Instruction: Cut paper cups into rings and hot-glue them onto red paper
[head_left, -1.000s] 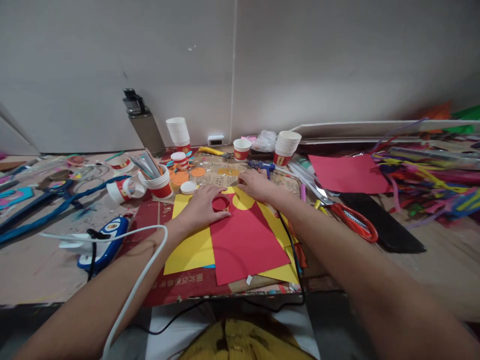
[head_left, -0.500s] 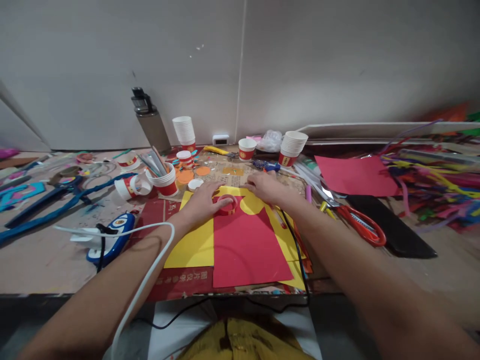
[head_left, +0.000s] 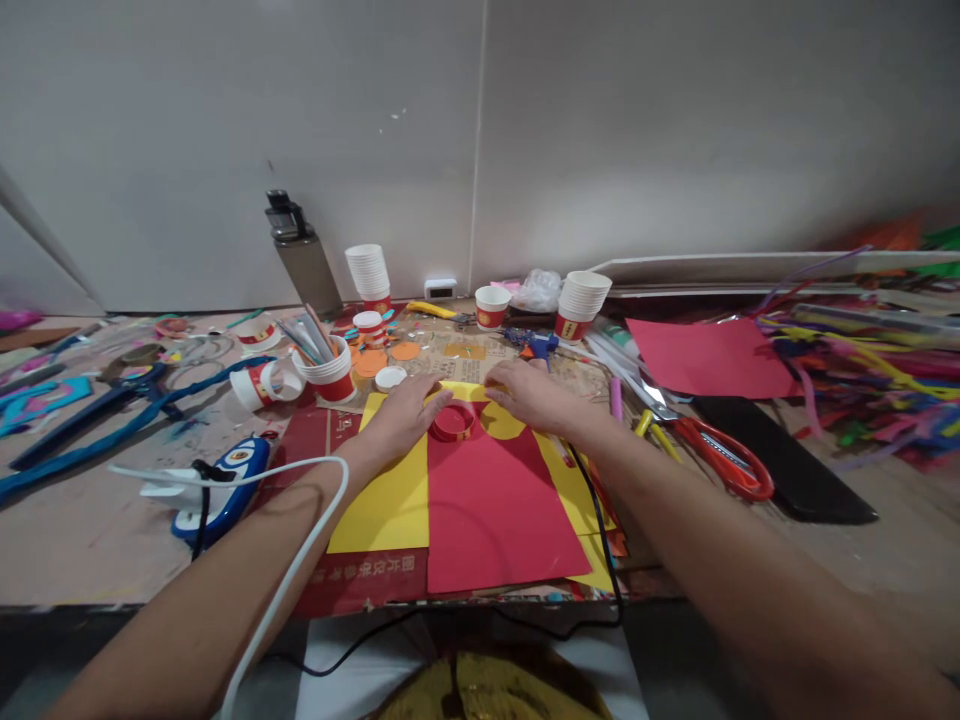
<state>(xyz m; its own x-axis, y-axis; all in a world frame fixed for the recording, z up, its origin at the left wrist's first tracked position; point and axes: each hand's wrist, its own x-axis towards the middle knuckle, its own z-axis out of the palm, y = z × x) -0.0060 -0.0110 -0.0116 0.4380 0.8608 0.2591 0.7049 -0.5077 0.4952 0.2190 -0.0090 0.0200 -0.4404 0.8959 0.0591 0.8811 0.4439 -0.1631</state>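
My left hand (head_left: 406, 410) lies at the far edge of a yellow paper sheet (head_left: 382, 510), fingers stretched out and thumb apart. Close to that thumb, a red paper ring (head_left: 453, 426), like a band from a paper cup, stands on a red paper sheet (head_left: 499, 520). Across from it, my right hand (head_left: 531, 396) rests with bent, parted fingers at the far edge of the papers, by a rounded yellow cut-out (head_left: 507, 420). Its fingertips are partly hidden, and I see nothing lifted in either hand. The red sheet overlaps the yellow one.
Red-handled scissors (head_left: 724, 455) and a dark flat slab (head_left: 787, 460) lie right. A cup of pens (head_left: 326, 372), a blue power strip (head_left: 225, 490) and large blue-handled cutters (head_left: 142, 410) are left. Cup stacks (head_left: 582, 300), a blue glue gun (head_left: 541, 345) and a bottle (head_left: 304, 260) stand behind.
The view has tilted up slightly, so the table appears lower. My right hand has shifted slightly, uncovering more of the blue glue gun. The ring and papers stay in place.
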